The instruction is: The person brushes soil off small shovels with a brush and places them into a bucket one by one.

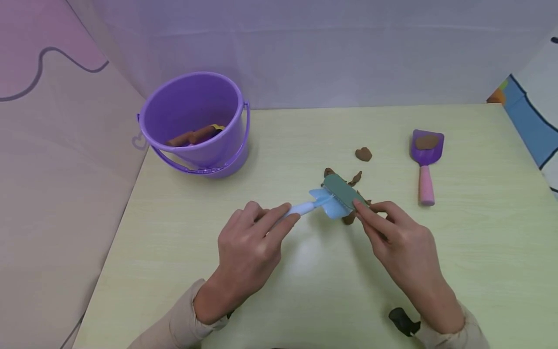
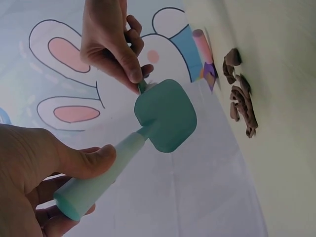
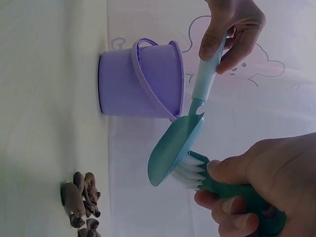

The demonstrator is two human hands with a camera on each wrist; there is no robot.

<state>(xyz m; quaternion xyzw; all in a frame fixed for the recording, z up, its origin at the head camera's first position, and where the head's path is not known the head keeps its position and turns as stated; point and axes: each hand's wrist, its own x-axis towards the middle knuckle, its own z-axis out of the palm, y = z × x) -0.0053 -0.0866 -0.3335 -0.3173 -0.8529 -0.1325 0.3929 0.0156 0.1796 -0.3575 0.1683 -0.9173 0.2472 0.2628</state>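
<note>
My left hand (image 1: pixel 253 242) grips the pale handle of a light blue toy shovel (image 1: pixel 335 209), raised above the table. In my right hand (image 1: pixel 403 247) is a green brush (image 1: pixel 342 190), its back facing up in the head view. Its white bristles (image 3: pixel 187 172) meet the shovel's blade in the right wrist view. From the left wrist side, the back of the blade (image 2: pixel 168 116) hides most of the brush. Several brown clay-like pieces (image 3: pixel 74 200) lie on the table under the tools, partly covered by them in the head view.
A purple bucket (image 1: pixel 228 145) with brown pieces (image 1: pixel 196 136) inside stands at the back left. To the right lies a purple shovel with a pink handle (image 1: pixel 426 186), a flat brown lump (image 1: pixel 426 142) on its blade. One brown piece (image 1: pixel 364 154) sits farther back.
</note>
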